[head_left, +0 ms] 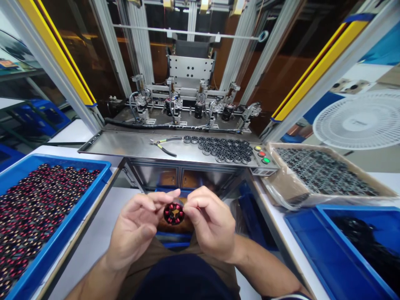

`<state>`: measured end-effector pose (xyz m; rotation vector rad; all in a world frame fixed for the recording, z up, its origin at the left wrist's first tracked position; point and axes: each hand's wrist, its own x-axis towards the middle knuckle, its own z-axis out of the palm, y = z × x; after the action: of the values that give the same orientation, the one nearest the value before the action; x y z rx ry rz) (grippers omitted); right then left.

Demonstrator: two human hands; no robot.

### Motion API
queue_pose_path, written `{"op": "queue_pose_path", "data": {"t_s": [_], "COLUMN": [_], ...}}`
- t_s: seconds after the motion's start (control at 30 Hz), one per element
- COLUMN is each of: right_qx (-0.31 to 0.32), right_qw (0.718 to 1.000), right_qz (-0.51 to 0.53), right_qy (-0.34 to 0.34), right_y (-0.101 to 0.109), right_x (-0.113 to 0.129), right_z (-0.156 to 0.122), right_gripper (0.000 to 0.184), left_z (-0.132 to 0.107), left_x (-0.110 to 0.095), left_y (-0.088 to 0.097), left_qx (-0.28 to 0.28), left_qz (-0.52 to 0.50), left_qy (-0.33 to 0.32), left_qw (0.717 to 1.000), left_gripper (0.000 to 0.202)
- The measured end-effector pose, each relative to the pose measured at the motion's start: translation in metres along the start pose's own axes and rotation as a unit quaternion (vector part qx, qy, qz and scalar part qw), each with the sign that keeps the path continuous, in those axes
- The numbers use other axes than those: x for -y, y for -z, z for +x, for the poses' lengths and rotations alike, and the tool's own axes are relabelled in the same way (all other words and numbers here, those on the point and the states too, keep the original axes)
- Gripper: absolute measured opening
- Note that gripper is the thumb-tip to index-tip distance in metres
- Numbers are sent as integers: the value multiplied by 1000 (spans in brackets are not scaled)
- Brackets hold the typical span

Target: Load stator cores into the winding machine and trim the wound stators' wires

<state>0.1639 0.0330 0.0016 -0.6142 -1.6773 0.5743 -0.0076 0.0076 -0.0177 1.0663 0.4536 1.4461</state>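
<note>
A small round motor stator (173, 213), with red wire windings on black teeth, is held up in front of my lap. My right hand (212, 223) pinches its right edge between thumb and fingers; whether a wire end is also in the pinch is too small to tell. My left hand (136, 225) is cupped on the other side, thumb apart from the fingers, fingertips close to the stator's left edge. Whether they touch it I cannot tell. Beyond my hands, cutting pliers (164, 146) with black and yellow handles lie on the metal ledge (131, 143).
At left stands a blue tray (108, 166) full of red-wound stators. Several unwound cores (223, 148) cover the ledge's right part, beside coloured buttons (261, 154). A winding machine (190, 106) spans the back. A carton (296, 196), a blue bin (308, 233) and a fan (359, 121) are at right.
</note>
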Motion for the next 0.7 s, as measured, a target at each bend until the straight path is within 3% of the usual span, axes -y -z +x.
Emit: {"op": "queue_pose_path", "data": {"t_s": [0.07,0.13,0.2,0.27,0.37,0.47,0.6,0.7], "right_qx": [14,30,42,48,37,3,-18,-2], "right_qw": [999,996,993,990,992,1000,981,941], "right_qz": [-17,-41,-59,-74,-76,-18,107,217], "right_qy": [35,67,92,108,94,16,-159,-261], "right_y": [3,7,11,13,11,5,-4,-8], "right_x": [0,1,1,2,3,4,0,-7], "right_z": [1,2,3,3,0,-5,-10,-13], "right_gripper": [10,10,10,9,9,11,21,27], "left_z": [1,1,1,-1,-2,-3,-5,-6], "left_x": [3,6,8,9,10,11,16,17], "left_y": [-2,-3,-4,-6,-8,-8,-5,-3], "left_qx": [-9,16,58,72,48,-3,-51,-49], "left_qz": [-8,-6,-14,-25,-3,108,280,333], "left_qy": [33,115,184,196,131,15,-145,-180], "left_qw": [999,993,981,978,990,994,948,924], "left_gripper": [39,51,45,34,27,32,58,67]}}
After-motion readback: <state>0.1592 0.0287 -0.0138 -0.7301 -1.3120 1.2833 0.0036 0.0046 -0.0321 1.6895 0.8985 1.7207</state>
